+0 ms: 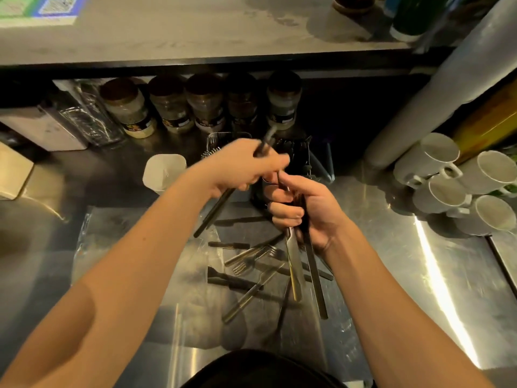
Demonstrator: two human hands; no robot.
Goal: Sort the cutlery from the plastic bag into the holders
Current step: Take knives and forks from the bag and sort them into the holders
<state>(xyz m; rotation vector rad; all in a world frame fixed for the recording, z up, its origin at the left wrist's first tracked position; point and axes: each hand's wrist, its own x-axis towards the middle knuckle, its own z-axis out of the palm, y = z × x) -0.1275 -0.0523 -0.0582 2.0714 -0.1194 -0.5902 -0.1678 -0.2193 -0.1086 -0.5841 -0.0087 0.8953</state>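
My left hand grips a long dark-handled piece of cutlery, held slanted in front of the dark cutlery holders. Its upper end is blurred. My right hand holds a bundle of cutlery whose handles point down toward me. Beneath both hands lies the clear plastic bag, flat on the steel counter. Several loose forks and knives lie scattered on it. A wire mesh holder stands left of the dark holders, partly hidden by my left hand.
A white square cup stands left of the holders. Spice jars line the back under a shelf. Stacked white mugs fill the right side beside a grey pipe. A clear container sits at the back left.
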